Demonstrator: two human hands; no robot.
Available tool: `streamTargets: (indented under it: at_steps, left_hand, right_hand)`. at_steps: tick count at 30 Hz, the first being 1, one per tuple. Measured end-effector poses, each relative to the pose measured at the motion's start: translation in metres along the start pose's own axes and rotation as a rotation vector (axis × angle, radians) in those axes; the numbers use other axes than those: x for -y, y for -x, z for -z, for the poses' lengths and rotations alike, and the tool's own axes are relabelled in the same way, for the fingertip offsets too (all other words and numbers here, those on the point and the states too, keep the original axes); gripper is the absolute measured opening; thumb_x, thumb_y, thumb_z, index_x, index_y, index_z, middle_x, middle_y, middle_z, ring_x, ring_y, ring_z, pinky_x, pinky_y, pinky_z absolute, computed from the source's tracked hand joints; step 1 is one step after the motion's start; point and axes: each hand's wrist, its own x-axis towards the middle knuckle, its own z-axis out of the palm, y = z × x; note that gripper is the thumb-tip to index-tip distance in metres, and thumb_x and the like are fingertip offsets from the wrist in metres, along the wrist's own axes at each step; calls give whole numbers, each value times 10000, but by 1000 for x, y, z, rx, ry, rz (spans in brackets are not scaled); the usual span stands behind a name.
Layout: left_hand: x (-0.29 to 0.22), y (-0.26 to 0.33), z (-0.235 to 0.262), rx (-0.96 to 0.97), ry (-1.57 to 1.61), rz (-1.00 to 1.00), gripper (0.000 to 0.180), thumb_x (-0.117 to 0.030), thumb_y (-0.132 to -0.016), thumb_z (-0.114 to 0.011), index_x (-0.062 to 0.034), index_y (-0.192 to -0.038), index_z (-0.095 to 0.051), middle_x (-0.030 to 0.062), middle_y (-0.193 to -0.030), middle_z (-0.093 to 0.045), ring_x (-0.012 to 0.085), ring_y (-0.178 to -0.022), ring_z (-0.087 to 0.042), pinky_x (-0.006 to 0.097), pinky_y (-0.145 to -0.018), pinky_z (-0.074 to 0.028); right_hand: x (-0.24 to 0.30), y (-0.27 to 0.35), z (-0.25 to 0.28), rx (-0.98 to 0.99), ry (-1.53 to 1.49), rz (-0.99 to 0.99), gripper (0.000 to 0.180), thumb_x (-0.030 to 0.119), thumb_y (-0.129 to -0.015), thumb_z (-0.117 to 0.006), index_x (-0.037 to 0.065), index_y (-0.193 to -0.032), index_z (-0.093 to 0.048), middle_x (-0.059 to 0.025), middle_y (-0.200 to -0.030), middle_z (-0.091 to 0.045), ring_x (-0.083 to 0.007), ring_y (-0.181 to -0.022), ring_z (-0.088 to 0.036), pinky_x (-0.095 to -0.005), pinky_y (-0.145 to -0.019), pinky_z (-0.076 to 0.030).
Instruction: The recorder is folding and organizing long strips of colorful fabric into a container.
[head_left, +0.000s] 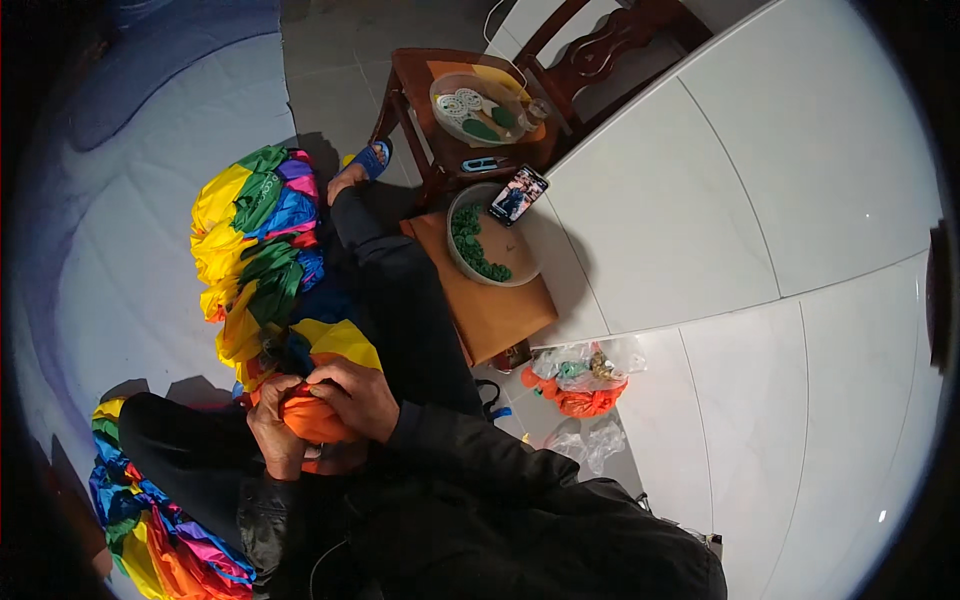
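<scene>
Orange cloth (314,420), part of a long bunched length of multicoloured fabric, lies gathered over my lap. My left hand (274,430) pinches its upper edge from the left, thumb and fingers closed. From the right, my right hand (362,402) grips the same edge with its thumb pressed near the left thumb. Whatever is between the fingertips is too small to make out. The yellow, green, blue and pink fabric (262,225) runs away from my hands in puffed folds between my legs. More of the rainbow fabric (165,545) hangs at the lower left.
At right, a round clear tub (512,250) with green pieces rests on a brown surface (505,318), a phone (518,195) at its rim. Beyond, a wooden stool (405,65) bears a bowl and blue snips (485,164). Plastic bags (592,400) lie beside a white tiled wall (680,210).
</scene>
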Motion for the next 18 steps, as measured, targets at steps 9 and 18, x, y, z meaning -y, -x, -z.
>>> streamTargets:
  at_steps: [9, 18]
  left_hand:
    - [-11, -1, 2, 28, -20, -6, 221, -10, -768, -695, -11, -982, -640, 72, -914, -702, 154, -860, -676, 283, -820, -519]
    - [0, 0, 2, 36, 3, 33, 220, 0, -767, -693, -24, -980, -644, 70, -902, -708, 146, -849, -679, 282, -809, -522]
  right_hand:
    - [-2, -2, 2, 36, -26, -45, 153, 141, -908, -636, 61, -1038, -630, -145, -1014, -642, -354, -980, -643, -419, -842, -524]
    - [-2, -5, 5, 55, -38, -6, 135, 143, -909, -639, 63, -1017, -629, -148, -1013, -644, -355, -976, -645, -419, -840, -522]
